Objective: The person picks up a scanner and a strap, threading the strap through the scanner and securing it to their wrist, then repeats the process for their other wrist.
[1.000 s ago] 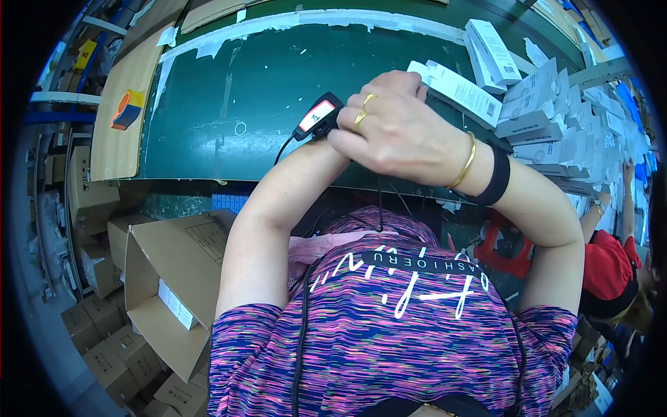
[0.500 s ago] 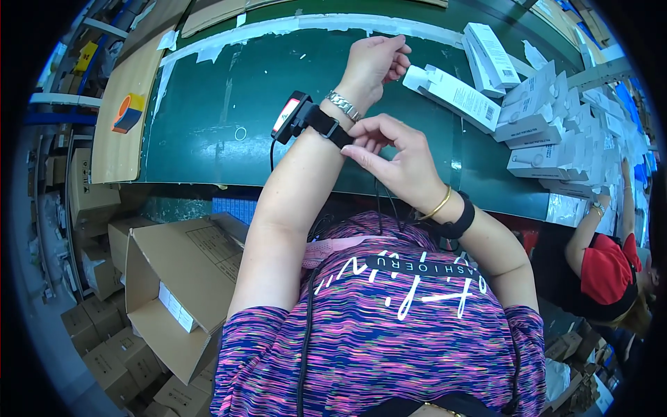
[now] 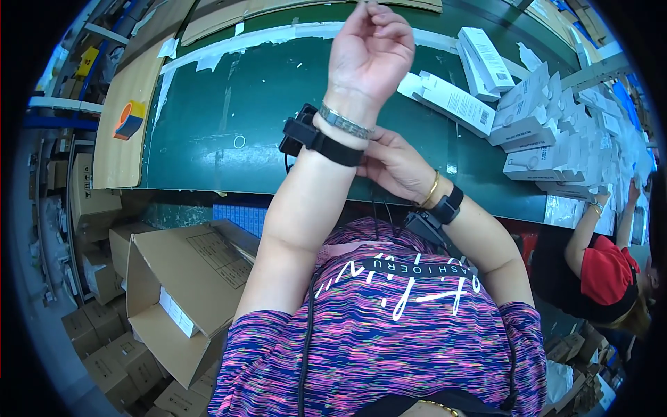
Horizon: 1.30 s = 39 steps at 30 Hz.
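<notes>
My left hand [image 3: 372,62] is raised over the table, palm up with fingers loosely curled and nothing in them. A metal band [image 3: 344,125] circles that wrist. Just below it sits a black wrist strap [image 3: 337,151] bearing a small black device [image 3: 299,132]. My right hand [image 3: 403,167] reaches to the strap's right side, its fingers drawn together there; the fingertips are hidden behind the left wrist. On my right wrist are a gold bangle [image 3: 432,189] and another black strap [image 3: 450,203] with a black device [image 3: 425,226].
White boxes [image 3: 531,149] are heaped on the green table [image 3: 201,132] at right, one long box [image 3: 455,104] lying nearer. A tape roll [image 3: 129,119] sits at left. Below stands an open cardboard box [image 3: 187,264]. A co-worker in a red sleeve [image 3: 610,270] works at far right.
My left forearm has turned palm up and the hand has moved up. The strap's device has rotated away, its lit face out of sight. My right fingers have slipped behind the left wrist.
</notes>
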Tool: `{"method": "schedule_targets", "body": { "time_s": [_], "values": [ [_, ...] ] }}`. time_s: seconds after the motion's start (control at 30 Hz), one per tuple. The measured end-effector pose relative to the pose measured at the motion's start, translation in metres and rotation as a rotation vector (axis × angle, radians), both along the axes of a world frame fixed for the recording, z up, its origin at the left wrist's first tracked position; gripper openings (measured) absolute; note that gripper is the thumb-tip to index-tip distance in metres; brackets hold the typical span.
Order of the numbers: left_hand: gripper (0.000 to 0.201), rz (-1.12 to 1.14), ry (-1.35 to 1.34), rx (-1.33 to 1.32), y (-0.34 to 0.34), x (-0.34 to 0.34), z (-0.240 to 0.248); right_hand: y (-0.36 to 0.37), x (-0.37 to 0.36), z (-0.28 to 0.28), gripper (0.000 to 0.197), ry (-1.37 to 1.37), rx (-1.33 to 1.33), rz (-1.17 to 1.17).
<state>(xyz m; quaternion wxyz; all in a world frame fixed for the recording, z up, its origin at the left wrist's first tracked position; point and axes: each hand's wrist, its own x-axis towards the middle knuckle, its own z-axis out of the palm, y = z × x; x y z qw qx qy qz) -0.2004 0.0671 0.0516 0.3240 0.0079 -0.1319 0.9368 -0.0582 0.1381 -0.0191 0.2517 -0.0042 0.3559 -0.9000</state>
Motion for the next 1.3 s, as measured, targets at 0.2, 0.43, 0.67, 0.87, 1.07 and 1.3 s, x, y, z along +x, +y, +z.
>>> {"method": "schedule_targets", "body": {
  "time_s": [0.2, 0.43, 0.67, 0.87, 1.07, 1.3],
  "values": [
    [0.019, -0.074, 0.044, 0.051, 0.008, 0.030, 0.021, 0.011, -0.005, 0.000, 0.040, -0.041, -0.152, 0.131],
    [0.024, -0.262, 0.092, 0.054, 0.038, 0.057, 0.010, 0.018, -0.005, -0.018, 0.054, -0.117, -0.331, 0.293],
    [0.024, -0.225, 0.182, 0.031, 0.029, 0.053, 0.015, 0.001, 0.025, -0.007, 0.045, -0.232, -0.451, 0.244],
    [0.023, -0.260, 0.110, 0.129, 0.031, 0.069, 0.019, 0.005, -0.005, 0.014, 0.053, 0.228, 0.018, -0.019],
    [0.024, -0.373, 0.180, 0.211, 0.045, 0.096, 0.027, 0.012, -0.002, -0.004, 0.047, 0.300, 0.013, 0.019],
    [0.026, -0.073, 0.409, -0.129, 0.038, 0.103, 0.036, 0.014, 0.004, -0.031, 0.031, 0.269, 0.024, 0.067]
  ]
}}
